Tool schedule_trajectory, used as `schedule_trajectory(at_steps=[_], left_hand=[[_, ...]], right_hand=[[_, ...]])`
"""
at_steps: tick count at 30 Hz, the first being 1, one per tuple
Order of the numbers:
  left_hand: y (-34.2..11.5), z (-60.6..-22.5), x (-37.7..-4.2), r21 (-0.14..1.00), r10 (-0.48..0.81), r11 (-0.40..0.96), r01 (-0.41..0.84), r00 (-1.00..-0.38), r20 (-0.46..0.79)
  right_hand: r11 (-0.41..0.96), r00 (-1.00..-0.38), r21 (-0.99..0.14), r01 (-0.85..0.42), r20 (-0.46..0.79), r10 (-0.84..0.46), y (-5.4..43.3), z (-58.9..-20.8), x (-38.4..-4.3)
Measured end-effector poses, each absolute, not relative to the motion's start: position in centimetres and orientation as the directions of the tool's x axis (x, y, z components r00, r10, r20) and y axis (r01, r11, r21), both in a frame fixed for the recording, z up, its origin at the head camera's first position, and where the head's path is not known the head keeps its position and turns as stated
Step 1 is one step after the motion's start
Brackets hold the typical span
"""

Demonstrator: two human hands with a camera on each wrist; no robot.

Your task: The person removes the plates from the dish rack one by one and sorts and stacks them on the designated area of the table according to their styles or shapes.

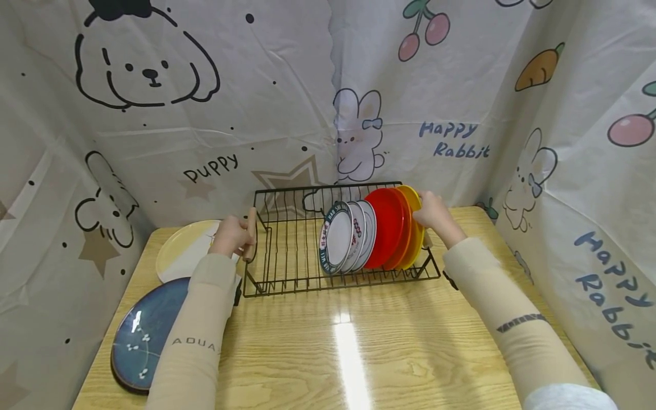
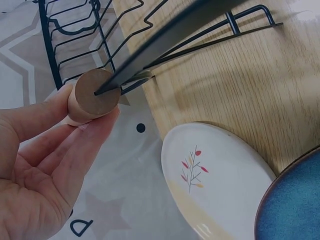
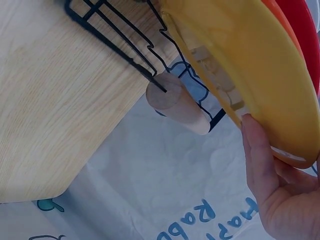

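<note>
A black wire dish rack with wooden end handles stands on the table. My left hand grips its left wooden handle, thumb on one side and fingers on the other. At the rack's right end, my right hand pinches the upper rim of a yellow plate, which stands on edge in the rack. Left of it lean an orange plate and a red plate. Several white plates with printed rims, the front one a green-rimmed plate, stand in the rack's middle.
A white-and-yellow plate lies left of the rack. Nearer me is a dark blue plate, partly hidden by my left forearm. Printed cloth surrounds the wooden table at the back and sides.
</note>
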State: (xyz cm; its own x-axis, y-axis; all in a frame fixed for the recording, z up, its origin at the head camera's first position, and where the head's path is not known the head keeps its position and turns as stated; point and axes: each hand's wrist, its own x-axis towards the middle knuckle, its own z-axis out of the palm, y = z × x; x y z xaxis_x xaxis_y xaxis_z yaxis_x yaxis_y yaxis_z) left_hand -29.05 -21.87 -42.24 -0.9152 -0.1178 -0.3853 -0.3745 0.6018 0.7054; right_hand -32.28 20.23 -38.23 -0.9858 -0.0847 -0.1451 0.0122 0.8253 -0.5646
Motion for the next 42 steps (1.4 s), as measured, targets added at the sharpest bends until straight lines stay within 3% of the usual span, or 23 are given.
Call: schedule_trajectory(at_steps=[25, 32, 42], left_hand=[[-22.1, -42.2, -28.8, 0.718, -0.124, 0.586, -0.374, -0.918, -0.377], [-22.0, -42.2, -28.7, 0.720, -0.119, 0.592, -0.362, -0.923, -0.365], [-21.8, -41.9, -28.5, 0.726, -0.107, 0.589, -0.355, -0.925, -0.365]], right_hand=[[0.821, -1.000, -0.570, -0.019, -0.003, -0.026, 22.5, -32.9, -31.3], [0.751, -0.994, -0.659, -0.029, 0.097, 0.047, 24.4, -32.2, -30.9], [0.588, -0.954, -0.808, 0.048, 0.137, 0.266, 27.3, -33.7, -30.9]])
